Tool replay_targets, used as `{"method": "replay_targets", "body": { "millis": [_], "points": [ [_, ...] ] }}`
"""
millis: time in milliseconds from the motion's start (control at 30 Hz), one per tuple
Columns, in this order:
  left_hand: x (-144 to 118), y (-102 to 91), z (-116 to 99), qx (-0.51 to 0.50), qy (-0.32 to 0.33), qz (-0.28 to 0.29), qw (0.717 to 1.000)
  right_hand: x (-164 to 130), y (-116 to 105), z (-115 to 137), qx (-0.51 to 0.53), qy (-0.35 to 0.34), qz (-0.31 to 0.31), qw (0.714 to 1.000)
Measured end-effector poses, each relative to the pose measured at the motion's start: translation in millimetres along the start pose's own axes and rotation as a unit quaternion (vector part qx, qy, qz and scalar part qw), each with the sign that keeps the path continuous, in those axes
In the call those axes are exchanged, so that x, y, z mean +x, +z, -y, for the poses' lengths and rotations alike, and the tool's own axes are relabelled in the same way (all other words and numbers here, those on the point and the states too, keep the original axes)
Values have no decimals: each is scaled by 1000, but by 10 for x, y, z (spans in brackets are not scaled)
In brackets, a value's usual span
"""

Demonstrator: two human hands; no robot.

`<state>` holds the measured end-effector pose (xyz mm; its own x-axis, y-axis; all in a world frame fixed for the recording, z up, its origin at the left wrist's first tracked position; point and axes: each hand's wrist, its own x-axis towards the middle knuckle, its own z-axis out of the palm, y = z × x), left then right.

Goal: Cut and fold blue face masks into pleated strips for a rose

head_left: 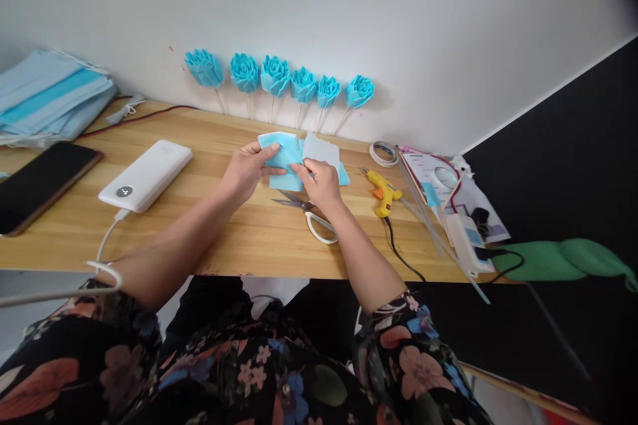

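Your left hand (252, 163) grips the blue piece (282, 149), thumb on top near the upper edge, fingers at its lower side. Your right hand (319, 182) pinches the same piece at its right side, thumb and fingers closed on it; exact fingertip contact is partly hidden. The blue piece is between your two hands, over the middle of the wooden table (239, 232), toward the wall (423, 26). You have a whitish sheet (321, 149) just behind your right hand, with a bit of blue sheet (343, 174) showing beside it.

Scissors (321, 228) lie just in front of your hands, blades pointing left, white handle partly behind your right wrist. Six blue flowers (275, 76) on thin sticks stand in a row against the wall behind your hands.

To your right: yellow glue gun (383, 192) on its side, nozzle toward the wall, black cord running to the table's front edge; tape roll (383, 153) behind it; clear sticks (423, 219), papers (416, 169) and a white power strip (471, 246) farther right. To your left: white power bank (145, 176) with cable plugged in, dark phone (44, 186) beyond it, stack of face masks (50, 96) near the wall.
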<state>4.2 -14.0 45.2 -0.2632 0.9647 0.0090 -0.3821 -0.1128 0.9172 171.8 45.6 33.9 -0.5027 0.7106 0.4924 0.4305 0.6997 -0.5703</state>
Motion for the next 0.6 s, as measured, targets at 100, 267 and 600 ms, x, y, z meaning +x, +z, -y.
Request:
{"method": "replay_targets", "body": {
  "millis": [100, 267, 600],
  "points": [
    [18, -24, 11, 1, 11, -20, 1000, -2, -12, -15, 52, 13, 13, 998],
    [-4, 0, 30, 23, -2, -4, 1000, -8, -29, -13, 98, 23, -13, 995],
    [-50, 39, 89, 70, -24, 39, 996, 0, -92, 60, 158, 55, -29, 985]
  ]
}}
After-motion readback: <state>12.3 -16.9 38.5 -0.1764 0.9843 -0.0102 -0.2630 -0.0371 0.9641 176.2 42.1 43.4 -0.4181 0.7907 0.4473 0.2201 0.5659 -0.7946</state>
